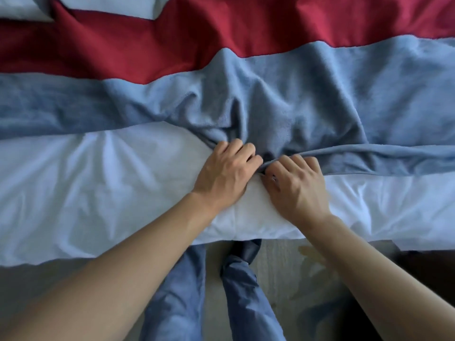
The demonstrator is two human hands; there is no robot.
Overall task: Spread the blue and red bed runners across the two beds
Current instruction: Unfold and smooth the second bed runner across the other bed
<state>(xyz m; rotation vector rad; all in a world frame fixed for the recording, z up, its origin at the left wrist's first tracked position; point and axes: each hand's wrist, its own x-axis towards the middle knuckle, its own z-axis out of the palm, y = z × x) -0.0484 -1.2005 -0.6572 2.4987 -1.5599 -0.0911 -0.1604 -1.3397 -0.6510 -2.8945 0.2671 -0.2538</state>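
The blue bed runner (283, 94) lies across the white bedding (86, 188), flat at the left and right and bunched into folds in the middle. Beyond it the red bed runner (172, 38) stretches across the beds, with a step in its near edge at the middle. My left hand (226, 171) grips the bunched near edge of the blue runner with curled fingers. Right beside it, my right hand (295, 183) pinches the same near edge, which runs off as a taut fold to the right.
The foot edge of the white bedding (246, 232) hangs just in front of my legs (187, 291). Pale floor (278, 267) shows below, with a dark area at the far right. White pillows or sheet (123, 6) show beyond the red runner.
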